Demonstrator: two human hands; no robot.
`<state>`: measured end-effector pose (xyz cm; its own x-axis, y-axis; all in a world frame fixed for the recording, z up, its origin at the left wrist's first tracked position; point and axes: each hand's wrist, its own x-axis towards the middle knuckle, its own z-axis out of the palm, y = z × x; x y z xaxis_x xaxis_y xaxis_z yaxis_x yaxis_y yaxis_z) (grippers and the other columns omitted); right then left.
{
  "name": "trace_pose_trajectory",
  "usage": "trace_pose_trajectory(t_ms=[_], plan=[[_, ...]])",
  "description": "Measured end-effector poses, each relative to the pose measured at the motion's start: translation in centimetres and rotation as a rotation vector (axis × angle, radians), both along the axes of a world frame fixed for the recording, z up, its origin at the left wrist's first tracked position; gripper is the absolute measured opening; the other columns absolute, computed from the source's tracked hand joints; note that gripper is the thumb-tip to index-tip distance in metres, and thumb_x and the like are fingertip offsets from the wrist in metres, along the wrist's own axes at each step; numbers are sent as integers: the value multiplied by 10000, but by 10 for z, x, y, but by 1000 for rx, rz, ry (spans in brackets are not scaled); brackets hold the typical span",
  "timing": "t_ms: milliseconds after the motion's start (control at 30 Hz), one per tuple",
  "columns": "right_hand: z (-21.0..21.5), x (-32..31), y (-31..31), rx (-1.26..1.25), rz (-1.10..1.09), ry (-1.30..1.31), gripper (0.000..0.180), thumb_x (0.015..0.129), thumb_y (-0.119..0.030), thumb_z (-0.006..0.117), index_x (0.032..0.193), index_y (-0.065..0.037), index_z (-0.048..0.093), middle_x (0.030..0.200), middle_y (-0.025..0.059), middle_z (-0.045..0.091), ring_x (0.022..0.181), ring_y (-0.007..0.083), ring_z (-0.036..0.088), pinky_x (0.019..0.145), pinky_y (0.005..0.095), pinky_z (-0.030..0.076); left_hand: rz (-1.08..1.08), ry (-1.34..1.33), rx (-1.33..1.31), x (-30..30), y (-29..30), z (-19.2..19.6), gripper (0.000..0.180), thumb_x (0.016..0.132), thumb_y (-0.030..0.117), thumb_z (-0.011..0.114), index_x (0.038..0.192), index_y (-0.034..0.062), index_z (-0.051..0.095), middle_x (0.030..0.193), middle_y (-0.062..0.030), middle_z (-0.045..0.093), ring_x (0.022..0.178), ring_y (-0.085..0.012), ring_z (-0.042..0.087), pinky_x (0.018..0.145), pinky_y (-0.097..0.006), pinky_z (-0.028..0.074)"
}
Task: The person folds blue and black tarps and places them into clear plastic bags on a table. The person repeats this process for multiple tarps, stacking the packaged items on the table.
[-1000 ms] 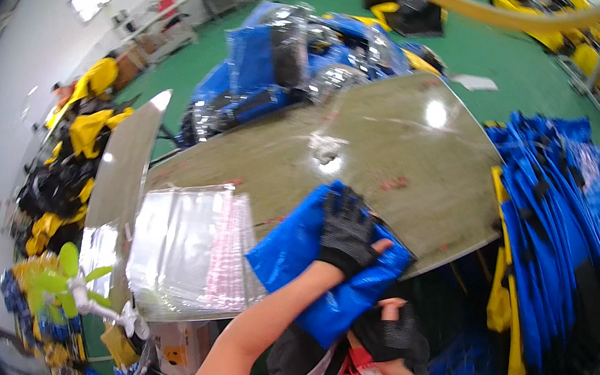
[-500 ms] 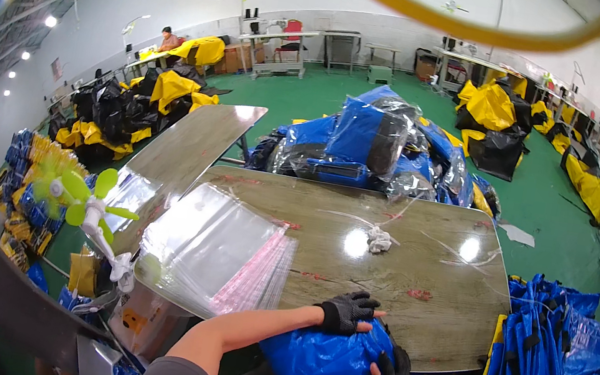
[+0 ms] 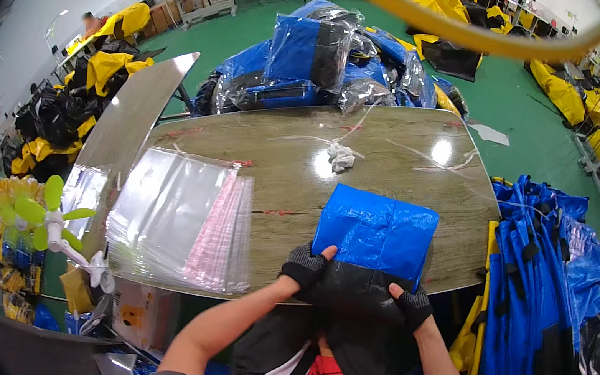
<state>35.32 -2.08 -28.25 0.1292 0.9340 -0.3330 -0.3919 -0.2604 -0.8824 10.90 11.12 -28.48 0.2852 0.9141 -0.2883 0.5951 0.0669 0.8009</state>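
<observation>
A folded blue and black tarpaulin bag [image 3: 377, 230] lies flat at the front edge of the wood-patterned table [image 3: 295, 140], its black part toward me. My left hand [image 3: 305, 265], in a black fingerless glove, grips its near left corner with the thumb on top. On the near right corner my right hand [image 3: 413, 305], gloved the same way, holds on with its thumb over the black part. The fingers of both hands are mostly hidden under the bag. Left of it lies a fanned stack of clear plastic bags [image 3: 172, 215] with a pink-printed strip.
Behind the table rises a heap of blue bags in clear plastic [image 3: 296, 55]. Blue folded tarpaulin pieces [image 3: 535, 277] hang at the right. A green clip-on fan [image 3: 51, 216] stands left. A crumpled white scrap [image 3: 339, 157] and loose strings lie on the tabletop.
The blue bundle has gone from a bulging shape at my lap to a flat folded rectangle on the table edge. Both hands now hold its near corners. My view has shifted.
</observation>
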Motion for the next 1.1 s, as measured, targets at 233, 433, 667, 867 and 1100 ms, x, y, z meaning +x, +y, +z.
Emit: trace_pose_trajectory(t_ms=[233,433,667,867,1100], plan=[[-1,17,-7,44,94,250,464,855,-137,650,1265,38,520,1194,163,607,1073,284,605,957,388,484,43,371,577,55,204,-6,541,838,508,560,1150,67,597,1095,-219,635,968,-394,612,807,-460,496],[-28,27,-26,-40,-52,138,518,871,-124,618,1344,8,451,1297,156,544,1163,306,550,1002,423,448,-4,-75,448,27,201,-40,339,829,220,608,1106,26,584,958,-181,660,922,-372,623,777,-423,501],[-33,34,-21,-7,63,259,587,869,-140,623,1389,10,396,1368,178,488,1214,337,514,1025,444,427,-103,816,621,-297,110,-4,466,911,431,527,1290,162,568,1417,-151,456,1343,-340,374,1109,-462,281],[-8,15,-23,61,87,338,592,858,-183,643,1359,33,413,1307,195,529,1160,333,554,983,444,461,-78,532,496,-266,97,-30,437,977,371,389,1354,181,502,1448,-145,416,1364,-357,330,1142,-466,194],[1,25,-65,52,47,251,507,784,-177,718,1215,31,550,1094,137,648,989,248,621,876,368,495,-563,435,605,-98,-10,-20,568,928,374,475,1406,79,394,1498,-175,321,1391,-383,268,1152,-504,128]])
